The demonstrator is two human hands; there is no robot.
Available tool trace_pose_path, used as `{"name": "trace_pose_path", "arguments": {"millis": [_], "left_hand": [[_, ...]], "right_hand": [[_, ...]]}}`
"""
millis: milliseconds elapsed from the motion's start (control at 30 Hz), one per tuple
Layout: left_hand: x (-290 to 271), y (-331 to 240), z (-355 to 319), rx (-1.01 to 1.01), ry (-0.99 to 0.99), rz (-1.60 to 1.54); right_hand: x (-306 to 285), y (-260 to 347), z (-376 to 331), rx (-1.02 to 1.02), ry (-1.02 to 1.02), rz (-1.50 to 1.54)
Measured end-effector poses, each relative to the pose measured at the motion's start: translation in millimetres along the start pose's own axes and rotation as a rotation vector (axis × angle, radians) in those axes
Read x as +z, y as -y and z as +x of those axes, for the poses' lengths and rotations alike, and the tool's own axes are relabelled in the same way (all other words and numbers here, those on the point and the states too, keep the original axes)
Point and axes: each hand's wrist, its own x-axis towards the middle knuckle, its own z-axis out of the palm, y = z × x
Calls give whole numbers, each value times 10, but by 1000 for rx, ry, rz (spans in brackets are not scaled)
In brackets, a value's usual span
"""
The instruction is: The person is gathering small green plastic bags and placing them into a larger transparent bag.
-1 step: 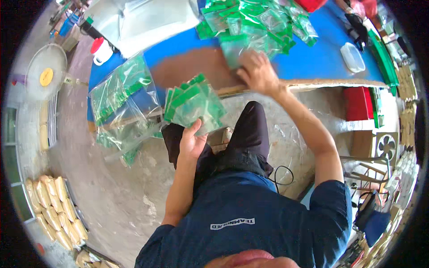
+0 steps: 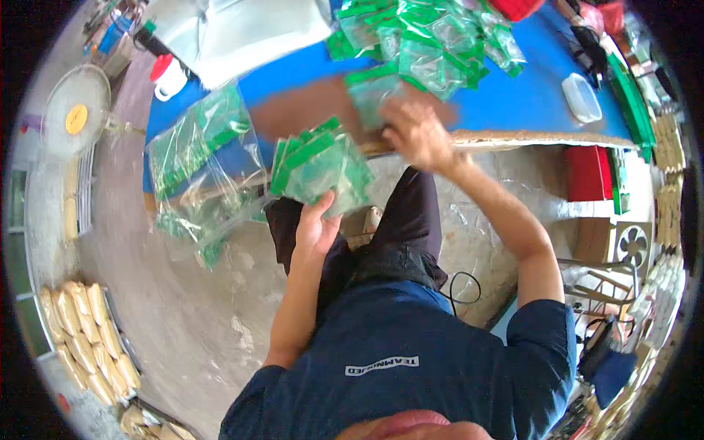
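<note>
My left hand (image 2: pixel 317 229) grips a fanned stack of small clear plastic packets with green edges (image 2: pixel 323 167), thumb on top, above my lap. Over the table's near edge, my right hand (image 2: pixel 419 136) is slightly blurred, with its fingers at the near end of one more green-edged packet (image 2: pixel 369 89). What its fingertips do is partly hidden. Beyond it lies a heap of similar packets (image 2: pixel 436 55) on the table. Left of the held stack, a large clear bag (image 2: pixel 209 143) with green-edged packets inside drapes over the table edge.
The blue table (image 2: pixel 513 110) has a worn brown patch (image 2: pixel 297 110) in front of me. A white mug with a red lid (image 2: pixel 170 79) stands at the left and a clear plastic tub (image 2: pixel 581 99) at the right. Below the right end sits a red box (image 2: pixel 587 172).
My right hand has come slightly nearer to me, and the packet at its fingers has moved with it, away from the heap. My left hand stays nearly still with its stack.
</note>
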Motion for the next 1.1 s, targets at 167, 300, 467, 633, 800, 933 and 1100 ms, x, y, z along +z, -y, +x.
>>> {"name": "trace_pose_path", "arguments": {"millis": [167, 300, 467, 633, 800, 933, 1100], "left_hand": [[92, 21, 99, 14, -76, 166], [-4, -13, 108, -21, -35, 120], [178, -5, 38, 8, -51, 127], [130, -73, 82, -21, -39, 211], [112, -133, 86, 4, -43, 171], [124, -140, 23, -45, -46, 292], [-175, 34, 19, -44, 19, 448]], "right_hand": [[-183, 80, 280, 204, -17, 305], [27, -630, 252, 301, -88, -232], [-207, 433, -55, -146, 113, 439], [-137, -308, 241, 427, -169, -144], [-78, 155, -121, -9, 49, 167], [-190, 49, 229, 212, 189, 421], [119, -1221, 403, 268, 58, -126]]}}
